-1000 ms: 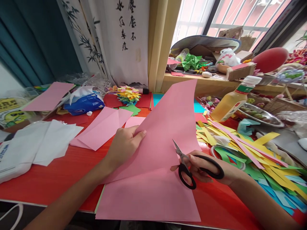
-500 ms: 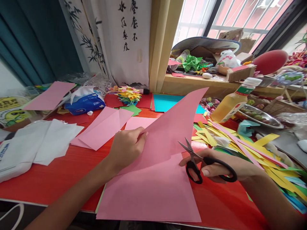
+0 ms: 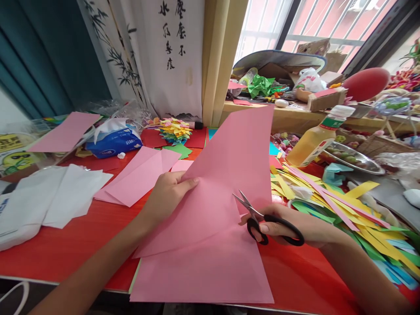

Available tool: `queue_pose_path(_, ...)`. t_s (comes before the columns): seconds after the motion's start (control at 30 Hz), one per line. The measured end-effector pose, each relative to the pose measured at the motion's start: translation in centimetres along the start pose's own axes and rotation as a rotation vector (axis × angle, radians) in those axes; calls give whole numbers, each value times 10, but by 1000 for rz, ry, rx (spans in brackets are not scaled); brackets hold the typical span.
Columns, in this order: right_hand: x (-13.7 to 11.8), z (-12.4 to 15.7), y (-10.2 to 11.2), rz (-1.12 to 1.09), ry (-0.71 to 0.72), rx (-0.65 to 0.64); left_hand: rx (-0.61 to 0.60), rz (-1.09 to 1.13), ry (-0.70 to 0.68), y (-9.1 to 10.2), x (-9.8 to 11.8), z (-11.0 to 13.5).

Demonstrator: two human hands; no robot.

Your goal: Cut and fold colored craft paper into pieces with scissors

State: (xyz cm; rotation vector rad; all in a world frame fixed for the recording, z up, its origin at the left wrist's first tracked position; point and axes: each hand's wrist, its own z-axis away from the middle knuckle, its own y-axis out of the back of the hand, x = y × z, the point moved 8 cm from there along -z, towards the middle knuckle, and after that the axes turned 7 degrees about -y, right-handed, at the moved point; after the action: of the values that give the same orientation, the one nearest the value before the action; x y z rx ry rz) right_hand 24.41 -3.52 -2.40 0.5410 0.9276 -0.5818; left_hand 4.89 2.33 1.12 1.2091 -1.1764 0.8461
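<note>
1. Pink paper (image 3: 203, 267) lies at 6 o'clock on the red table (image 3: 65, 249). Its near layer is flat at the edge, and the far layer rises with its tip toward 12 o'clock.
2. Left hand (image 3: 166, 197) — at 9 o'clock of the paper — pinches the raised layer's left edge, fingers close together.
3. Right hand (image 3: 295, 227), at 3 o'clock of the paper, holds scissors (image 3: 259, 214) with fingers curled through the black loops. The blades stand apart, pointing to 10 o'clock at the paper's right edge.
4. Strips (image 3: 344, 205) of yellow, green and pink are heaped at 3 o'clock, beyond that hand.
5. Farther off — white sheets (image 3: 55, 197) at 9 o'clock, tissue pack (image 3: 114, 142) at 10, bottle (image 3: 313, 140) at 2.
</note>
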Motion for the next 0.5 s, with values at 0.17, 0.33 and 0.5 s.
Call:
queue_pose_path(0.17, -7, 1, -1, 34, 27, -17, 12, 91, 44, 2, -3, -1)
queue_pose_path(0.33, -8, -2, -5, 41, 76, -24, -37, 117, 79, -4, -6, 1)
queue_pose_path(0.5, -2, -6, -1, 7, 80, 73, -89, 133, 82, -13, -8, 4)
